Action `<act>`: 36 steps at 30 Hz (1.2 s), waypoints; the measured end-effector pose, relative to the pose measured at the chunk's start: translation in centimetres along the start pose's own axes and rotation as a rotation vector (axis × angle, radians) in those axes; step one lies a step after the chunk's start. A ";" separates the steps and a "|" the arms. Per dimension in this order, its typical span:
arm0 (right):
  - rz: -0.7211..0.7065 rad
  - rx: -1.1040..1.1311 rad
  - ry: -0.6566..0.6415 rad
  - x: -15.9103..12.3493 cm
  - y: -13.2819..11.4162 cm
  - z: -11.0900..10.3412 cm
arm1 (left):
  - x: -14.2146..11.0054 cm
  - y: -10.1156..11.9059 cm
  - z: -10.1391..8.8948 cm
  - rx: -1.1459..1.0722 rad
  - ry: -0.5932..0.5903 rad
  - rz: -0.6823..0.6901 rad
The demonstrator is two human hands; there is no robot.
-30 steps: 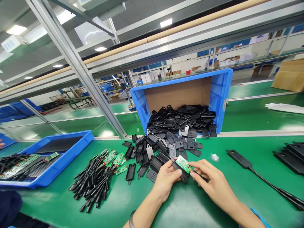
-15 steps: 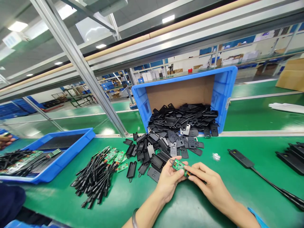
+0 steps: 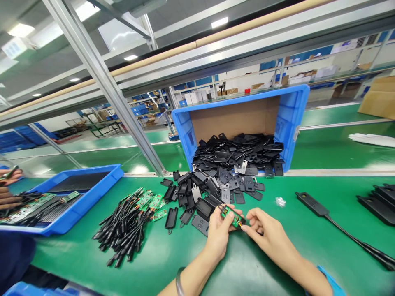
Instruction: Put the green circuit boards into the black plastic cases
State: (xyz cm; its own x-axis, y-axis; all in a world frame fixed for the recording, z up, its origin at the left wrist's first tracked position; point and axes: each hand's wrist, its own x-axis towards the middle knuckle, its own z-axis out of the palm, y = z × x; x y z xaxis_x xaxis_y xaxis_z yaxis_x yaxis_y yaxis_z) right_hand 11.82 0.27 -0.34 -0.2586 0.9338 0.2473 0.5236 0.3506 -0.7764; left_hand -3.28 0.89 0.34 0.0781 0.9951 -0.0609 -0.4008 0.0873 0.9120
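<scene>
My left hand (image 3: 218,230) is closed around a small green circuit board (image 3: 232,216) that sits in a black plastic housing. Its thumb presses on the board's face. At the board's lower right end, short coloured wires (image 3: 240,224) come out. There my right hand (image 3: 268,230) has its thumb at the wires and its other fingers curled over the black cable, which is mostly hidden. Just beyond my hands lies a heap of black housings and flat covers (image 3: 202,193). Left of it is a pile of boards with black cables (image 3: 129,226).
A tipped blue bin (image 3: 239,98) spills black covers onto the green bench. On the right lie a closed black unit with its cable (image 3: 313,204), a stack of similar units (image 3: 378,203) and a crumpled clear scrap (image 3: 280,202). Another person's hands (image 3: 9,189) reach over a blue tray (image 3: 101,181).
My right thumb has shifted onto the wires at the board's end, and its fingers have curled more. My left thumb has moved up the board. The other person's hands reach further in.
</scene>
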 end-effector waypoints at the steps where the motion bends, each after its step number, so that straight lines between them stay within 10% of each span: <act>1: 0.032 -0.009 -0.037 0.1 -0.2 -0.2 | -0.1 0.1 -0.1 0.015 0.000 0.011; 7: 0.176 0.173 -0.209 0.6 -0.5 -0.4 | -0.3 0.2 -0.1 0.032 -0.004 0.045; 23: 0.199 0.174 -0.154 0.5 0.2 0.6 | -0.9 0.3 -0.1 0.109 0.016 0.060; 36: -0.071 -0.073 0.020 0.6 -0.3 -0.6 | 0.0 0.2 0.5 0.183 -0.047 -0.082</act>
State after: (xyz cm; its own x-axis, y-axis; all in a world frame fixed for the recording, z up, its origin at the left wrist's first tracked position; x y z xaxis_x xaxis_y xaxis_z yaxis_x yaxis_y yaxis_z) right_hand 11.97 0.73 0.37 -0.2811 0.9073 0.3128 0.5626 0.4199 -0.7122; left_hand -2.86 0.90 0.75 0.1475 0.9814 -0.1229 -0.2189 0.1535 0.9636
